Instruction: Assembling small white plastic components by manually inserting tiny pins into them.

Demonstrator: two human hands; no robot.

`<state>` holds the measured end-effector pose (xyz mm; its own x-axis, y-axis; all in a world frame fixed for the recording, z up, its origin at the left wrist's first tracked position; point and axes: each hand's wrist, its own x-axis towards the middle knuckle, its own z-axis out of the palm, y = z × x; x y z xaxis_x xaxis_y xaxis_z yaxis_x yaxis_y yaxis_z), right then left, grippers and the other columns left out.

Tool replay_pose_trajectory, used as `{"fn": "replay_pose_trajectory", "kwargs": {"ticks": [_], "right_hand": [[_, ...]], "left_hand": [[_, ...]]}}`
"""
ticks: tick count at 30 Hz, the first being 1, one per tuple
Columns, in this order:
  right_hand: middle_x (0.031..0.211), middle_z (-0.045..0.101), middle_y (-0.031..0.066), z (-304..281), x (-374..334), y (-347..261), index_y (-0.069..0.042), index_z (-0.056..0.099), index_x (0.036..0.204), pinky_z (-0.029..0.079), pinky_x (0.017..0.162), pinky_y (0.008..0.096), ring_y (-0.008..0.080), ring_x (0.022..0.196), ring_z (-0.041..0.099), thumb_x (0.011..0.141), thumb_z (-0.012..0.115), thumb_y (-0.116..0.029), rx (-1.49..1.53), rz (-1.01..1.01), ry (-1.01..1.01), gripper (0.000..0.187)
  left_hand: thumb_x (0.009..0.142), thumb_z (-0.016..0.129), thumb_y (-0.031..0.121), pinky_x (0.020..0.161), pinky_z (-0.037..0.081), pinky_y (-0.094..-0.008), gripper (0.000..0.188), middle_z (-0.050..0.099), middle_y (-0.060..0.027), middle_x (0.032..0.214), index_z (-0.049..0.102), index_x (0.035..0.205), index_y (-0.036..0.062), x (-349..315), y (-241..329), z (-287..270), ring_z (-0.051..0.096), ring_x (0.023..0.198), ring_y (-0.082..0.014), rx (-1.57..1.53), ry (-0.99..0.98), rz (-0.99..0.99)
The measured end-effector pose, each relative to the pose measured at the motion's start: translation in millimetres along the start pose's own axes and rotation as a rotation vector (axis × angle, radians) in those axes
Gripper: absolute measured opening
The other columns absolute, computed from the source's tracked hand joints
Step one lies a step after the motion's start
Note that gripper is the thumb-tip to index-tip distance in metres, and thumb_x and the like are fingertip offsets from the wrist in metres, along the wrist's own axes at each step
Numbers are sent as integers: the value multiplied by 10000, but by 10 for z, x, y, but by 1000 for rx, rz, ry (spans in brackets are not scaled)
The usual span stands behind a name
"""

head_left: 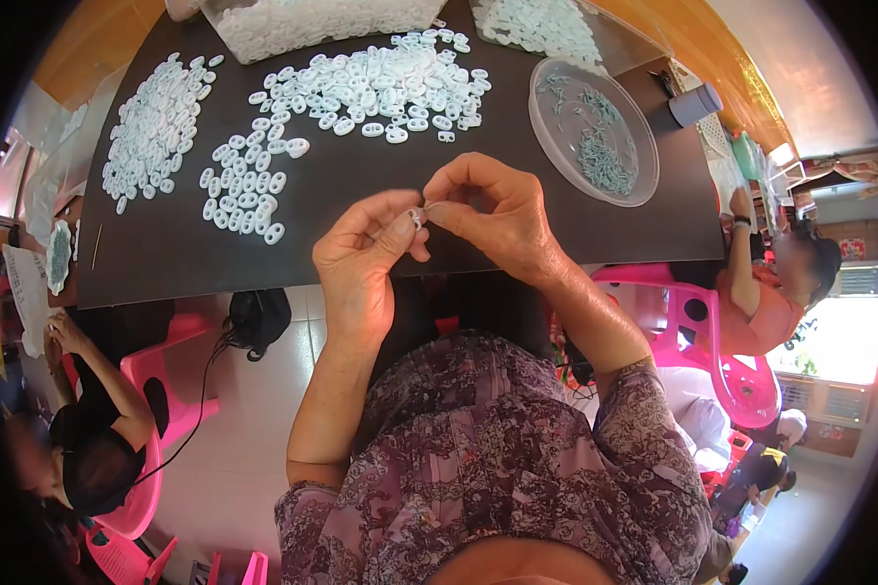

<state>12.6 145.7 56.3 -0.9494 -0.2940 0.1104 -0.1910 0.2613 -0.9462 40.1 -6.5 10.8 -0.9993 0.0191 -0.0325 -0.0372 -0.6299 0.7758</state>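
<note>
Just above the table's front edge, my left hand [369, 255] pinches a small white plastic piece with two holes [417, 216] between thumb and fingers. Close against it, my right hand [493, 213] has thumb and index finger pressed together at the piece; whatever tiny thing they grip is hidden. Beyond my hands lies a large heap of the same white two-holed pieces [380, 83]. A smaller cluster of white pieces [244, 190] is spread to the left of my left hand. To the right stands a round clear tray [546, 146] with many small grey-green pins [605, 161] in it.
Another pile of white pieces [156, 127] covers the table's left side. Two clear bins [224, 39] of white parts stand at the far edge. A grey cylinder [695, 104] is at the right. Other people sit at both sides on pink chairs [712, 341].
</note>
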Motion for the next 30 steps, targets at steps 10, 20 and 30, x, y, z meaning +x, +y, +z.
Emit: {"fn": "replay_pose_trajectory", "kwargs": {"ticks": [10, 20, 30], "right_hand": [[834, 602, 13, 40, -22, 18, 3, 608, 899, 460, 717, 226, 63, 780, 549, 781, 633, -14, 12, 21, 0, 122], [809, 593, 6, 64, -22, 25, 3, 609, 887, 453, 704, 219, 57, 762, 539, 776, 633, -8, -20, 17, -20, 114], [788, 583, -4, 78, -28, 37, -7, 603, 867, 434, 666, 211, 48, 729, 515, 774, 639, -12, -84, -25, -18, 99]], "left_hand": [[867, 602, 79, 524, 406, -193, 116, 572, -35, 755, 579, 933, -14, -30, -8, 0, 495, 600, -80, 68, 30, -21], [861, 608, 89, 539, 389, -199, 120, 569, -32, 760, 589, 906, -21, -47, -8, -17, 484, 613, -85, 171, -9, 0], [858, 608, 84, 541, 386, -195, 112, 564, -26, 754, 597, 890, -22, -53, -2, -53, 478, 620, -81, 228, -18, 19]]}}
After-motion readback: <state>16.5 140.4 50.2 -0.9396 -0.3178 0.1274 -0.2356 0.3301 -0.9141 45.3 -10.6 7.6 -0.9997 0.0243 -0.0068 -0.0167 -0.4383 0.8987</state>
